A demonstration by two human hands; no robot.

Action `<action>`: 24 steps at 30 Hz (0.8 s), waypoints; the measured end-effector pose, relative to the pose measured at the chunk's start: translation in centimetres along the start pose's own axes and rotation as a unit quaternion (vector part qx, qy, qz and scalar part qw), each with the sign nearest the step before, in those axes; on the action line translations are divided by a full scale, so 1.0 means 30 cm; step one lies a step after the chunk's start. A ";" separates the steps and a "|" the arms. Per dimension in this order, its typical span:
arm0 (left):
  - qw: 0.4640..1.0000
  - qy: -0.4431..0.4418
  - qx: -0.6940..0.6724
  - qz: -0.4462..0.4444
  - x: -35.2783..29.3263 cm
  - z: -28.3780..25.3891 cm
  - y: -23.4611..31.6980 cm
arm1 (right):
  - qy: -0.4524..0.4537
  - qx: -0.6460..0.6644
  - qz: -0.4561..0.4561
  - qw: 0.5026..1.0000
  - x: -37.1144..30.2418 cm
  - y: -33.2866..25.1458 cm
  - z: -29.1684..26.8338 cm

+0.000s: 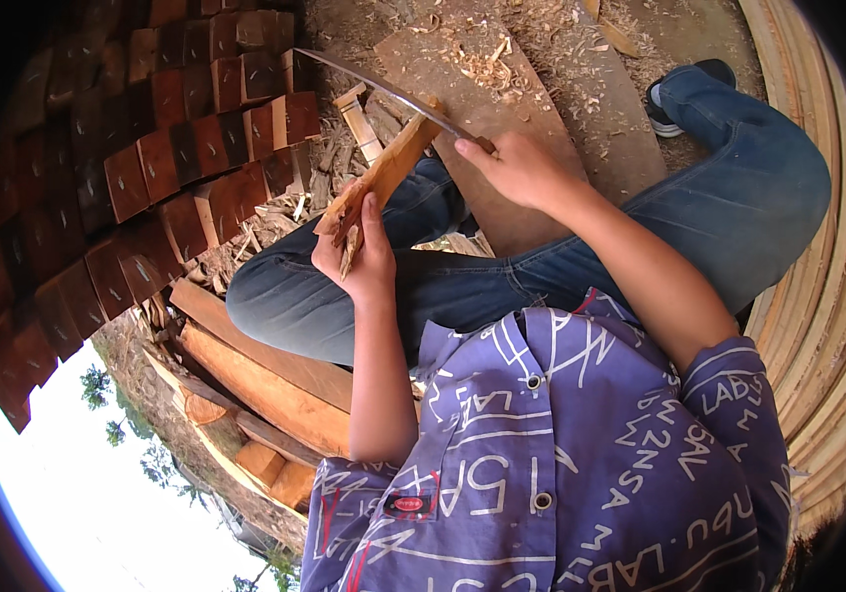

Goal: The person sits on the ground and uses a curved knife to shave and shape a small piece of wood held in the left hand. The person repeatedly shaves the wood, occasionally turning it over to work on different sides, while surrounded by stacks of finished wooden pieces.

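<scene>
My left hand (362, 259) is wrapped round the lower end of a long, rough piece of split wood (398, 160), its thumb lying along the side. A thin splinter (351, 251) hangs from the wood by the palm. The wood slants up and to the right, away from my body. In my right hand (523, 173) is the handle of a long knife, fingers closed round it. The narrow blade (373, 86) points to the upper left and crosses the far end of the wood. I cannot tell whether its edge is in the wood there.
Stacked dark wooden blocks (147, 178) rise at the left. Thick timbers (255, 370) lie beside my bent knee. Wood shavings (487, 69) are scattered over flat boards (531, 128) in front. Long pale strips (822, 266) curve along the right, beyond my jeans-covered leg (729, 187).
</scene>
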State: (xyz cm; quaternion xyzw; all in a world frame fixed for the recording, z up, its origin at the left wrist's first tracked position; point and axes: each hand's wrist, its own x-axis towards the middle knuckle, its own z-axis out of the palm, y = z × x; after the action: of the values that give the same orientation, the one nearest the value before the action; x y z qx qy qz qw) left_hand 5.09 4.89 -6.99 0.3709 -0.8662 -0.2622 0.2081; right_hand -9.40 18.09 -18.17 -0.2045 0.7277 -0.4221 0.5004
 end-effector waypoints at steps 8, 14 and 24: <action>0.998 0.045 -0.018 -0.026 0.006 0.019 0.012 | -0.020 -0.008 -0.061 0.998 -0.038 -0.031 0.019; 0.997 0.049 -0.052 -0.022 0.015 0.015 0.010 | -0.026 0.050 -0.086 0.995 -0.102 -0.079 0.017; 0.971 0.099 -0.161 -0.147 0.018 0.030 -0.005 | -0.027 0.046 -0.067 0.996 -0.004 -0.020 0.103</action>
State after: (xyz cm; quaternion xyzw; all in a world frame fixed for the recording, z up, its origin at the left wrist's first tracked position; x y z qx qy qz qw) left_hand 4.34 4.66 -7.69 0.4798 -0.7236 -0.3878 0.3094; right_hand -6.64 16.57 -18.08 -0.2408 0.6783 -0.4820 0.4996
